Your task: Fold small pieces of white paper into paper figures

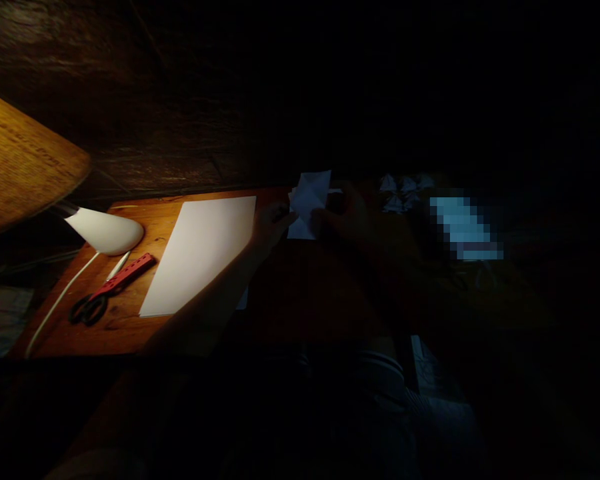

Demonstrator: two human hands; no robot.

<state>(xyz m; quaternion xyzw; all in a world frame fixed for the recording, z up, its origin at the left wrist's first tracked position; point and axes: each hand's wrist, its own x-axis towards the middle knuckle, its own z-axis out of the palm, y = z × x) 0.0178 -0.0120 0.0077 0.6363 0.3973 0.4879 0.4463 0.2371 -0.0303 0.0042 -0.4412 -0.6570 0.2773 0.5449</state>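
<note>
In the dim middle of the table, both hands have hold of a small piece of folded white paper (312,193). My left hand (270,227) grips its left edge, fingers closed. My right hand (347,217) pinches the lower right side, though deep shadow hides most of its fingers. Creases show across the paper, and its lower part narrows between the hands before widening again. Behind it, other white paper edges (335,191) peek out. A stack of plain white sheets (207,247) lies just left of my left hand, partly covered by my forearm.
On the wooden table (140,337), red-sheathed scissors (113,283) with black handles lie near a white lamp base (107,231) and its cord. A yellow lampshade (25,163) leans in at left. Several small folded paper pieces (394,202) sit right of my hands, beside a pixelated bright screen (465,228).
</note>
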